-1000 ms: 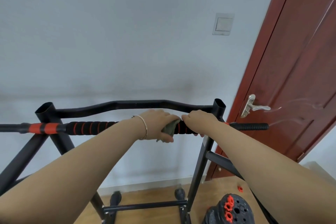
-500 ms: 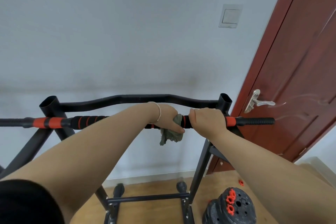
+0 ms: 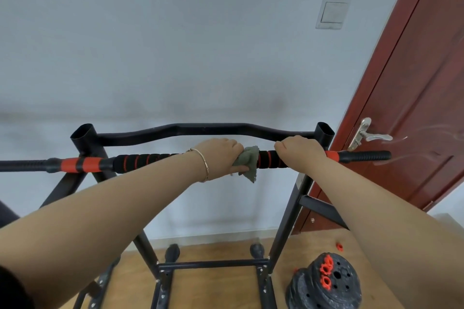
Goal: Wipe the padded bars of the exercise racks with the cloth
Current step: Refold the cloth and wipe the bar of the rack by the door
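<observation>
1. Ahead, the rack (image 3: 200,129) stands against the wall.
2. Its padded bar (image 3: 140,161) runs level, black and orange.
3. My right hand (image 3: 298,149) grips the bar by the right post, fingers curled over.
4. My left hand (image 3: 221,155) grips the cloth (image 3: 249,161), fingers wrapping it round the bar, just beside my right.

Even, soft daylight; no harsh shadows. Wide-angle distortion bends the door (image 3: 424,98) frame at the right edge. Forearms nearest the camera are slightly blurred.
</observation>
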Demonstrator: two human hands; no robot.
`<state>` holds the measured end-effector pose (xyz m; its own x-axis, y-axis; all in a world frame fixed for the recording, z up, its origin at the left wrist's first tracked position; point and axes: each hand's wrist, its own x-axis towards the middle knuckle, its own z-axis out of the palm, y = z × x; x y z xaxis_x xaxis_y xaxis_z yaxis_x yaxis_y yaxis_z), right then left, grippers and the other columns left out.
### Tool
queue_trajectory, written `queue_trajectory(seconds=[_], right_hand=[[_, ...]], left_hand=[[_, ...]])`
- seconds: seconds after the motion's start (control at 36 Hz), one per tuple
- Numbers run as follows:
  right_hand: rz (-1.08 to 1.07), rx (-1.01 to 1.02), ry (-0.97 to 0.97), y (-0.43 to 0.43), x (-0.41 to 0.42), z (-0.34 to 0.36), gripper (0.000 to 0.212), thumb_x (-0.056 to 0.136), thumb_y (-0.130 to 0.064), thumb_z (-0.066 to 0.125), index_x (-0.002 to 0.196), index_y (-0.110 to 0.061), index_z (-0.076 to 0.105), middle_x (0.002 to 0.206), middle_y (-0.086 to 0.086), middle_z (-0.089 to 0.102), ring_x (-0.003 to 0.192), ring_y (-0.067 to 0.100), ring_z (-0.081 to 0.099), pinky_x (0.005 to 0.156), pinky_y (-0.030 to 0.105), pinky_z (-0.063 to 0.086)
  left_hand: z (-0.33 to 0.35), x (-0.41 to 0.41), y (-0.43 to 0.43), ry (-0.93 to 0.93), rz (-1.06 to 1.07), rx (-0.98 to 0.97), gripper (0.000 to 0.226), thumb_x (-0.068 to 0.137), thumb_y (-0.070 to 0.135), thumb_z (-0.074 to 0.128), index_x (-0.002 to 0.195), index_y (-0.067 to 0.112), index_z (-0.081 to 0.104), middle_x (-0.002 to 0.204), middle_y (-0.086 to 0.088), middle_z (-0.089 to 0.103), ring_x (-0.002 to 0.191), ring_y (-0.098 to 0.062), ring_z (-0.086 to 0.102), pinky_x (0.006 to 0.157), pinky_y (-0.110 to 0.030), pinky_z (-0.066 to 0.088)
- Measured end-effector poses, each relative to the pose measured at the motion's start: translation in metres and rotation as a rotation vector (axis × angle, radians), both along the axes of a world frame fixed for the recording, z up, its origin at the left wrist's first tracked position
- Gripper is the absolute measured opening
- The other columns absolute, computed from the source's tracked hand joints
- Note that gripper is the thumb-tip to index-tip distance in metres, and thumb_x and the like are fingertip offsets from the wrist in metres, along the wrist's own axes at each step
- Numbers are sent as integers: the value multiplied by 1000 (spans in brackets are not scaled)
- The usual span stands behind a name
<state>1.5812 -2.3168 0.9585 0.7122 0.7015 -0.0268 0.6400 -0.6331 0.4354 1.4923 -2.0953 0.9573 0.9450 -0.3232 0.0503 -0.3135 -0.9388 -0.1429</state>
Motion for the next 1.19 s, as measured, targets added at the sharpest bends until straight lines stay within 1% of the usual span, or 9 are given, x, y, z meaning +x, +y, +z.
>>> queue_trajectory(seconds=[0.28,0.47,0.56,0.75,0.89,0.97,1.03,1.11,1.19], right_hand=[[-67,-6,82,6,5,4,16,87,-2,59,92,-13,49,76,-1,48,73,21,58,69,40,59],[-6,201,16,45,-11,9,34,103,-26,31,74,-12,45,68,3,50,65,23,49,56,32,38],[95,158,43,71,-28,6,4,97,-14,47,96,-10,47,73,2,51,63,21,50,52,33,41],[87,129,-9,79,-39,2,26,93,-12,56,118,-11,49,71,-1,41,66,24,52,53,33,41],[82,166,-58,77,-38,-4,28,93,-9,53,121,-9,49,77,3,48,63,26,50,49,30,33],[95,286,-123,77,-40,-12,21,70,-2,74,84,-7,59,53,3,34,41,22,33,45,23,28],[116,350,-144,74,-40,-17,28,61,2,75,66,-11,51,47,0,23,37,18,23,45,19,25],[67,192,-40,73,-46,-8,27,82,-3,62,81,-16,38,55,-1,31,49,22,39,44,24,26],[67,214,-53,68,-35,6,18,91,0,51,97,-13,40,63,0,33,64,25,47,50,32,38]], left_hand=[[23,-37,65,58,74,127,56,89,73,35,109,24,52,103,6,58,94,-17,58,85,-35,49],[9,-46,56,41,173,146,101,72,88,31,146,19,28,154,-4,28,131,-26,39,106,-40,38],[1,-38,43,13,126,9,87,76,83,43,135,19,39,128,1,49,107,-21,51,93,-37,46],[-12,-22,27,-84,309,32,60,88,72,42,106,16,51,101,-1,58,85,-21,57,66,-32,42],[-6,-15,30,-2,296,99,59,94,69,26,99,16,51,90,-1,60,77,-22,60,65,-33,46],[5,-8,33,96,249,72,37,100,40,45,128,16,45,101,-7,61,88,-28,60,69,-34,45],[12,-2,35,136,296,-15,50,101,29,43,146,14,29,115,-10,59,101,-30,59,82,-37,49],[22,4,37,168,423,-91,52,103,22,39,150,9,24,120,-13,57,107,-30,57,89,-35,48],[27,2,41,98,432,-150,32,105,25,35,129,7,47,101,-9,59,99,-30,58,84,-35,46]])
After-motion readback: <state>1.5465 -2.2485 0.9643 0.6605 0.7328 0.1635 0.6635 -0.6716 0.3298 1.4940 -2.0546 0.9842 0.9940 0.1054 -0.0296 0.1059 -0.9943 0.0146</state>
